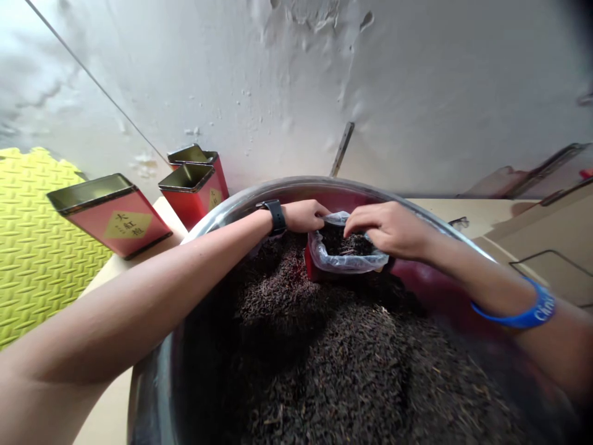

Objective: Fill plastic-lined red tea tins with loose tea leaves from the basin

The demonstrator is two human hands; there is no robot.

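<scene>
- Head view: 1 large metal basin (169,389), round-rimmed, set on the pale counter (109,395) near the wall.
- Dark loose leaf (352,358): spread and heaped inside the basin.
- Lined tin (315,266), red, 1: on the leaf, toward the basin's rear edge; mouth upward.
- Clear plastic bag (343,264), 1: inside the lined tin, folded outward over its rim; dark leaf within.
- Left hand (303,216), with 1 dark watch (277,216) at the wrist: fingers curled, pinching the bag at its rear left corner.
- Right hand (393,228): fingers bent over the bag's right side, fingertips at the mouth; whether they grasp anything, cannot tell.
- Blue wristband (521,318), 1: on the right forearm.
- Open red tins (185,201), 3: left of the basin, 1 by the counter's left edge, 2 close together at its rear left.
- Yellow textured mat (41,259), 1: beyond the counter's left edge.
</scene>
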